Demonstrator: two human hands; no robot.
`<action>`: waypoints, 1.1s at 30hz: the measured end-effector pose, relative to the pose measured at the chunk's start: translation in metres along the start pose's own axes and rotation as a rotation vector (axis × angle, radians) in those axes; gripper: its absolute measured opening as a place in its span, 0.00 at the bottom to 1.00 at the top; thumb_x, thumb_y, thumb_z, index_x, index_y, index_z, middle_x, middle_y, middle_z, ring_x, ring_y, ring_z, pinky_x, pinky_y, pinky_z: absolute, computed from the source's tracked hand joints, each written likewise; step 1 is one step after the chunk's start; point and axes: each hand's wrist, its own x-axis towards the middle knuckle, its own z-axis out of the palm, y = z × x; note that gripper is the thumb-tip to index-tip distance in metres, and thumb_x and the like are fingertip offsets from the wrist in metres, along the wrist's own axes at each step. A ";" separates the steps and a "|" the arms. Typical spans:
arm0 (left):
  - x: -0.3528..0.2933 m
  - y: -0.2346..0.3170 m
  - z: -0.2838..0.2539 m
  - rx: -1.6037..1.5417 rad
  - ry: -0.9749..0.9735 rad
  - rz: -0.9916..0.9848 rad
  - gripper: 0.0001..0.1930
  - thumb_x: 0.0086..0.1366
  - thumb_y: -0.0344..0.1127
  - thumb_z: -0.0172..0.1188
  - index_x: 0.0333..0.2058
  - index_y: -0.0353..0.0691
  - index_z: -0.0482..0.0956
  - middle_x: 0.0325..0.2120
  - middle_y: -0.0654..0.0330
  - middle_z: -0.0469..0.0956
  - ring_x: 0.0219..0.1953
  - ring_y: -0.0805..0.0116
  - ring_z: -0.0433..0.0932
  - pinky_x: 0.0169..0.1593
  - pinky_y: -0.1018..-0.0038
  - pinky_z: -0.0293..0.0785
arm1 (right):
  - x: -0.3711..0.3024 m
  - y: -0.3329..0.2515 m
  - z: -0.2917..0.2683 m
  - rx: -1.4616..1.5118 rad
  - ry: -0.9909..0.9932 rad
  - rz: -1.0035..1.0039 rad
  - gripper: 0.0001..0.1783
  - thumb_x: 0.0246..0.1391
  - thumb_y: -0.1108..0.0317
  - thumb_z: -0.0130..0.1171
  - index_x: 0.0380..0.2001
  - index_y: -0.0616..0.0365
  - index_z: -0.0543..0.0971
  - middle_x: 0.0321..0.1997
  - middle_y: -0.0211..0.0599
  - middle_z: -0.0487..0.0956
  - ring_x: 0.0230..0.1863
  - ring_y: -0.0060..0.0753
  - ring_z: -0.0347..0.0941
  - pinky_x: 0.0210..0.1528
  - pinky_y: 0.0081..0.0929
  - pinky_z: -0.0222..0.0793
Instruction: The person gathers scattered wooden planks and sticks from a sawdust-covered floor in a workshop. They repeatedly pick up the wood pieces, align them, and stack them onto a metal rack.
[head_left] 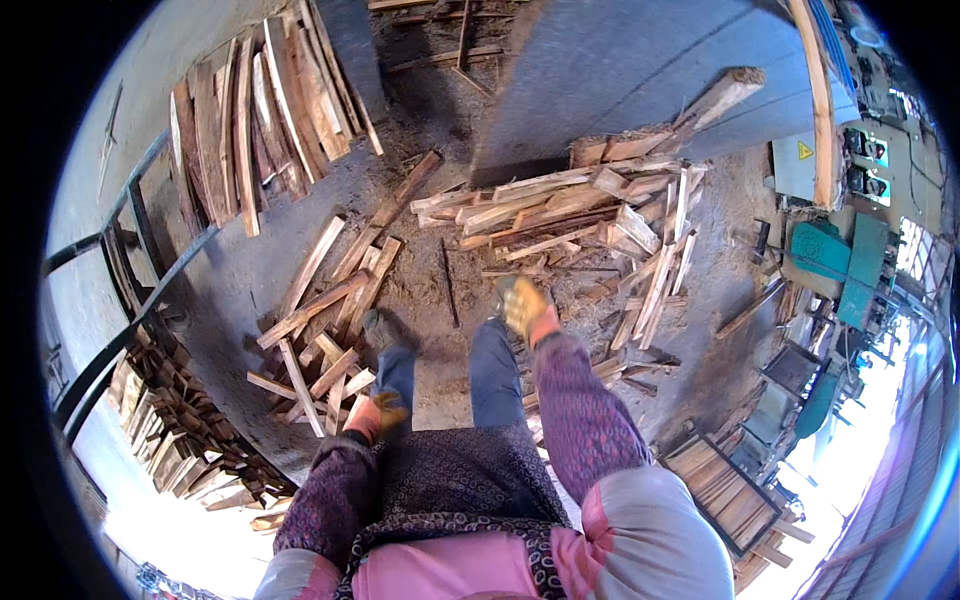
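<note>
My left hand (381, 413), in a tan work glove, hangs beside my left knee with its fingers loosely bent. Nothing shows in it, and a scattered heap of split wood sticks (318, 312) lies close by on its left. Stretched forward past my right knee is my right hand (527, 307), in a pale yellow glove. It is above the littered floor, just short of a larger pile of wood strips (540, 212). Its fingertips are dark and foreshortened, so whether they grip anything is hidden. A thin dark stick (449, 284) lies between the two heaps.
Long bark-edged boards (240, 125) are stacked at the far left. A metal rail (150, 300) curves along the left side, with stacked wood pieces (190, 440) beyond it. A large grey panel (620, 70) stands behind the pile. Green machinery (822, 245) and a wood-filled crate (722, 490) are at right.
</note>
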 end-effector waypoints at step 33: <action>0.070 0.225 0.136 -0.289 -0.061 -0.098 0.33 0.64 0.33 0.66 0.66 0.36 0.65 0.51 0.58 0.78 0.51 0.68 0.77 0.55 0.71 0.75 | 0.169 0.105 -0.184 1.855 0.060 0.398 0.58 0.54 0.23 0.48 0.76 0.48 0.46 0.79 0.47 0.46 0.76 0.44 0.50 0.77 0.55 0.42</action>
